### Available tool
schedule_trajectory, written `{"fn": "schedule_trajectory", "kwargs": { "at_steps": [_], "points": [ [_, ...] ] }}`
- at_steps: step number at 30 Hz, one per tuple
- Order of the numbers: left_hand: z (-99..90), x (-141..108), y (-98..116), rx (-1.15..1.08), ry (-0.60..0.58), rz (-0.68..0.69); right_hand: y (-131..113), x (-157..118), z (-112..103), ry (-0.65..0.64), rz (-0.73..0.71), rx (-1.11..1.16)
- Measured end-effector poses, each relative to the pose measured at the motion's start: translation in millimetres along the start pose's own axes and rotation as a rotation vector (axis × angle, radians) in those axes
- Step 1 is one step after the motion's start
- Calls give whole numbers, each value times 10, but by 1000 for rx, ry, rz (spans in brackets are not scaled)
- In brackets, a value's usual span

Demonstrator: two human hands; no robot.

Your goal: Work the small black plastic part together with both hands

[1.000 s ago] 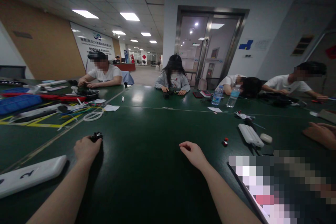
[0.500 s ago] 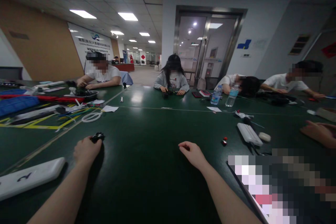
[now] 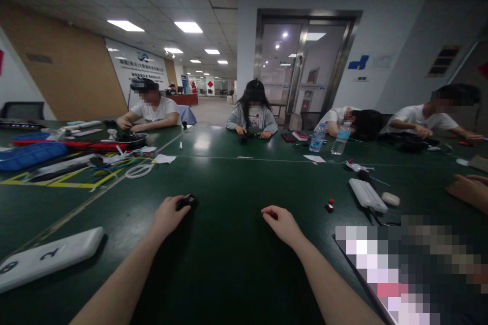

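The person's two bare forearms come in from the bottom edge over a dark green table. At the near left lies a long white case with a black "2" on it; at the near right is a flat screen, its face pixelated. The left hand reaches forward, thumb and fingers pinching a small black object left of the table's middle. Whether that object touches the tabletop cannot be told. The right hand lies well apart from it, its fingers loosely curled and the thumb close to the forefinger; whether those fingertips meet cannot be told.

Beyond the right hand, to its right, sits a small red-and-dark piece, then a white power bank with a dark cable and, just beside it, a rounded white case. At the right edge, a co-worker's hands rest near the table.

Farther left are a white coil of cable, a sheet of paper and a blue tray. Two water bottles stand upright across the table at the right. Along the far side sit a person in a grey jacket and three others in white shirts, one bent low over the tabletop. Glass doors rise behind them.
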State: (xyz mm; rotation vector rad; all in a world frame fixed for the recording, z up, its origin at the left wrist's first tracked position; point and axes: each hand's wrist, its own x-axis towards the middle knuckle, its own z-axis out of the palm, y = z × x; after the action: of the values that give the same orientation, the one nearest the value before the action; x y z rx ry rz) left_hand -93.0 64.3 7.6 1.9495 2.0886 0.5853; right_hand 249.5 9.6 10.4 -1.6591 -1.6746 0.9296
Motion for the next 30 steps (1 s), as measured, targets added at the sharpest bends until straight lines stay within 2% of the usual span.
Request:
{"fn": "schedule_trajectory", "kwargs": {
  "at_steps": [4, 7, 11, 14, 17, 23, 26, 30],
  "points": [
    [312, -343, 700, -156, -231, 369, -93, -87, 44, -8, -116, -8],
    [435, -513, 953, -187, -284, 571, -199, -163, 75, -101, -237, -51],
    [459, -523, 927, -206, -329, 670, -306, -201, 144, -161, -306, -144],
    [456, -487, 873, -216, -339, 704, -351, -192, 192, -138, -356, -208],
    [454, -481, 865, -232, -346, 724, -348, -169, 161, -60, -356, -100],
    [437, -490, 861, -244, -385, 670, -61, -3, -69, 333, -12, 263],
    [431, -490, 853, -261, -403, 663, 93, 80, -93, 383, 119, 307],
    [431, -496, 848, -286, -412, 649, 177, 117, -59, 340, 170, 285]
  ]
}}
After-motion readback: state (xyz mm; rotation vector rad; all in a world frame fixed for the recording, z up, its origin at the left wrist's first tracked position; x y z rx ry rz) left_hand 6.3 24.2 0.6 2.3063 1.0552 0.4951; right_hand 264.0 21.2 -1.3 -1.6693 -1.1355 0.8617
